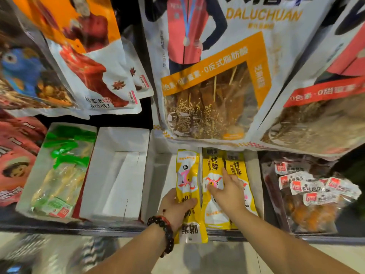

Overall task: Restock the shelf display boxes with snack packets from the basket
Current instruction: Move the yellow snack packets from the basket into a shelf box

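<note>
Restocking in progress, seen from the head camera. Nearest, the left hand, a dark bead bracelet at its wrist, has its grip closed round the lower half of a yellow snack packet; the packet stands lengthwise at the front edge of the shelf, its top reaching into the white display box straight ahead of the grip. Just right of that grip, the right hand lies with fingers straight, its grip open, pressing flat on the yellow packets already in the box.

Progress, as judged: this box is partly filled on its right side, with bare space to the left of the held packet, so more packets fit. The basket is not in view, so the stock left cannot be told.

Left of the grip, an empty white box awaits filling; beyond it, a box of green-topped packets. Well right of the grip, a clear bag of small red-labelled packets.

Farthest and above, large hanging snack bags overhang the back of the boxes and likely limit how high a packet can be lifted in.
</note>
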{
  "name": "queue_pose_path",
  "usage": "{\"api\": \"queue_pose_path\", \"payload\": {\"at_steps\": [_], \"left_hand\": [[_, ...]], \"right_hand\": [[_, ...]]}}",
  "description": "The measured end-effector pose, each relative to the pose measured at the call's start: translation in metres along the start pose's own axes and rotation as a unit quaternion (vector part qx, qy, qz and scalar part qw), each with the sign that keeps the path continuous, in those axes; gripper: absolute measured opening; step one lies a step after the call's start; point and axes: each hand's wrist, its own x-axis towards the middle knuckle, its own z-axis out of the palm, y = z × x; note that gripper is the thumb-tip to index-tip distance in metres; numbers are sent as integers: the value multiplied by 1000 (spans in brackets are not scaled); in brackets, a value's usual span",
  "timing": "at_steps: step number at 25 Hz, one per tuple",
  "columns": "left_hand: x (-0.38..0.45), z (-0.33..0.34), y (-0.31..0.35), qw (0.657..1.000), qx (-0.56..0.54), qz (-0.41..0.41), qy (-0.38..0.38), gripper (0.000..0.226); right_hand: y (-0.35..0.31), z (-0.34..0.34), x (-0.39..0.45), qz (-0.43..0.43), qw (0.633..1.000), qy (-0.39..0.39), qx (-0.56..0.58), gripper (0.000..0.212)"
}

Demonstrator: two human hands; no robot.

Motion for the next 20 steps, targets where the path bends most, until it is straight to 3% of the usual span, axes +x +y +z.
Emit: {"api": "queue_pose_path", "payload": {"at_steps": [5, 13, 15, 17, 20], "left_hand": [[-5, 3, 0, 1000, -6, 1, -2, 25], [-15, 10, 2, 999, 8, 50, 2, 25], [-23, 1, 11, 996, 57, 62, -5, 24], [-28, -21, 21, 984, 144, 97, -28, 25], [-33, -57, 44, 918, 327, 150, -165, 27]], "right_hand": [[2, -5, 2, -23, 998, -14, 48, 95], [10, -24, 3, -54, 991, 28, 120, 80], [5, -42, -3, -146, 985, 53, 73, 71], [-4, -61, -11, -306, 949, 64, -31, 61], [-18, -83, -21, -465, 873, 16, -146, 56]]}}
